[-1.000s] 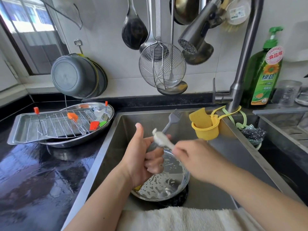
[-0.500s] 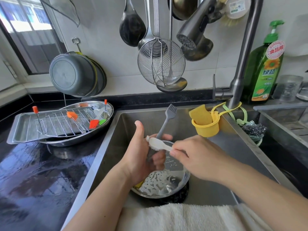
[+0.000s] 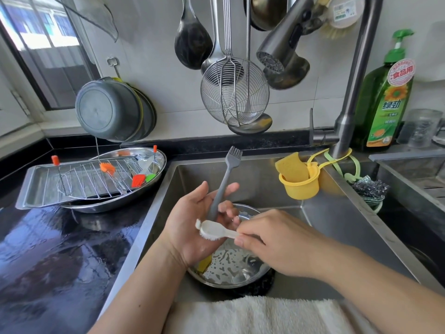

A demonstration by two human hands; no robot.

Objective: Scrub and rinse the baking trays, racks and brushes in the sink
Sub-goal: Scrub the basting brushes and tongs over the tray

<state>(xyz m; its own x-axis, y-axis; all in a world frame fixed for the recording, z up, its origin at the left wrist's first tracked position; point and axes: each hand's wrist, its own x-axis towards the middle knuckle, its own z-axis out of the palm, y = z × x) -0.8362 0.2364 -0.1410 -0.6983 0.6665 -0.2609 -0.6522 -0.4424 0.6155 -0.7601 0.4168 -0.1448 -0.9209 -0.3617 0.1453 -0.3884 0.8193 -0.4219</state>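
Observation:
Over the sink, my left hand holds a grey silicone basting brush, its bristles pointing up and away, with the handle lying across my palm under loosely curled fingers. My right hand pinches the handle of a white scrub brush, whose bristles press down on the lower end of the grey brush's handle. Below both hands a steel bowl with soapy water sits in the sink. On the counter to the left lie a baking tray, a wire rack and orange and green brushes.
An oval steel dish sits under the tray and rack. A yellow sponge holder hangs at the faucet. Ladles and a wire skimmer hang above the sink. A green soap bottle stands at right, and a white towel lies at the front edge.
My left thumb has come down and my fingers have loosened around the grey brush. The white scrub brush has slid down the grey handle toward my palm.

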